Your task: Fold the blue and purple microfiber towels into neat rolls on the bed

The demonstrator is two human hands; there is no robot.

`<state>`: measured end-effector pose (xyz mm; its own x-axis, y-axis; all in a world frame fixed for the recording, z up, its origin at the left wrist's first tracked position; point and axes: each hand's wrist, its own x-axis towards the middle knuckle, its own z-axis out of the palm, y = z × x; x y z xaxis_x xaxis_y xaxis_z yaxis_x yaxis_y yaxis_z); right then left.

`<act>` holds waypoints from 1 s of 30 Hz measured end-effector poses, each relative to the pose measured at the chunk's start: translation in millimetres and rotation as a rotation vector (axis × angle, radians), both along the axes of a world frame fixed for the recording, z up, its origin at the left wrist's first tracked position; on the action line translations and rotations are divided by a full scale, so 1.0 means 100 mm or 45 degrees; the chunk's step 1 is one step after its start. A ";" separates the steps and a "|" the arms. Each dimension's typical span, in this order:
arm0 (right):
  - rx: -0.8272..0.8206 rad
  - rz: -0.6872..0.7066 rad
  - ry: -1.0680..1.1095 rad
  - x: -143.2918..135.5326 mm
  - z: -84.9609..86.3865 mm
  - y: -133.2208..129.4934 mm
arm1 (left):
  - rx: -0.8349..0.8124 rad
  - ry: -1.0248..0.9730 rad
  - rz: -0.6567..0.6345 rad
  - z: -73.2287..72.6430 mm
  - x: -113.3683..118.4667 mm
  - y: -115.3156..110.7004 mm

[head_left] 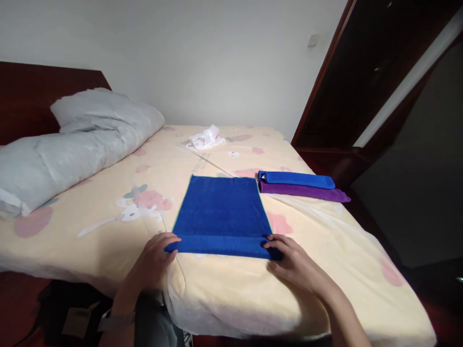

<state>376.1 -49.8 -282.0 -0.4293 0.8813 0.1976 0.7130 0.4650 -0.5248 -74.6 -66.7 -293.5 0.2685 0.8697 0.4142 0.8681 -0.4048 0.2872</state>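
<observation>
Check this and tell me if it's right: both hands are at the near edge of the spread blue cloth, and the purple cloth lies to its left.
Wrong on the side: the head view shows the purple cloth to the right of the spread blue cloth. The left hand and right hand are indeed at its near edge.

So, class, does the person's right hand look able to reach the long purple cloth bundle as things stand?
Probably yes: only patterned bedsheet lies between the right hand and the purple cloth bundle; the blue bundle sits beyond it. The hand would first have to release the spread blue cloth.
</observation>
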 end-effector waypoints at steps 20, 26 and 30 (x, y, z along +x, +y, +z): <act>-0.211 -0.703 0.305 -0.21 -0.26 0.52 | -0.307 -0.467 0.640 -0.07 0.10 0.43; -0.266 -0.639 0.282 -0.13 -0.20 0.66 | -0.348 -0.402 0.704 -0.02 0.09 0.58; -0.374 -0.502 0.336 -0.02 -0.20 0.72 | -0.333 -0.196 0.766 0.05 0.17 0.61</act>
<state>374.0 21.9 -301.9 -0.0254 0.9994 -0.0243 0.6301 -0.0028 -0.7765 -57.5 -5.4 -288.8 -0.3393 0.9262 0.1646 0.8619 0.2361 0.4487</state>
